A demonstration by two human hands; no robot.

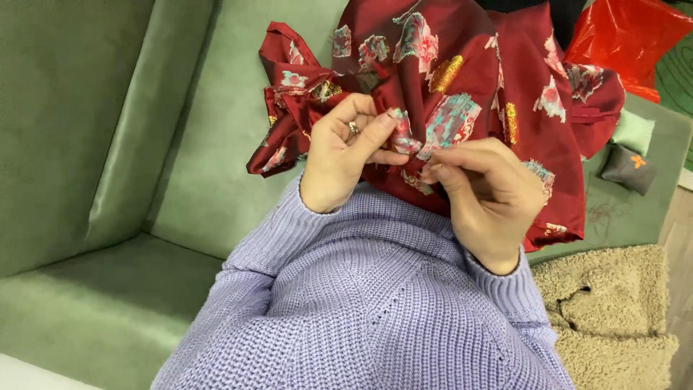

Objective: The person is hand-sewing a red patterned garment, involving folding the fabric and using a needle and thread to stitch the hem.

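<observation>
Red flowered cloth [462, 94] bunched over green sofa [108, 144], centre of view. Left hand [343, 155], ring on finger, pinches fold of cloth between thumb and fingers. Right hand [487, 195] closed narrow on edge just beside it. Step, by look: fine work at one spot on hem. Next move likely needs steady pinch, cloth kept taut between hands. Beige fleece [613, 310] near right.

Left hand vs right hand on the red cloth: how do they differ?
The left hand wears a ring; the right hand shows none. The left hand pinches the red cloth with thumb and fingers pointing right, while the right hand's fingertips point left toward it. The left hand sits higher in the head view, the right lower. Both grip the same fold and emerge from lilac sleeves.
</observation>
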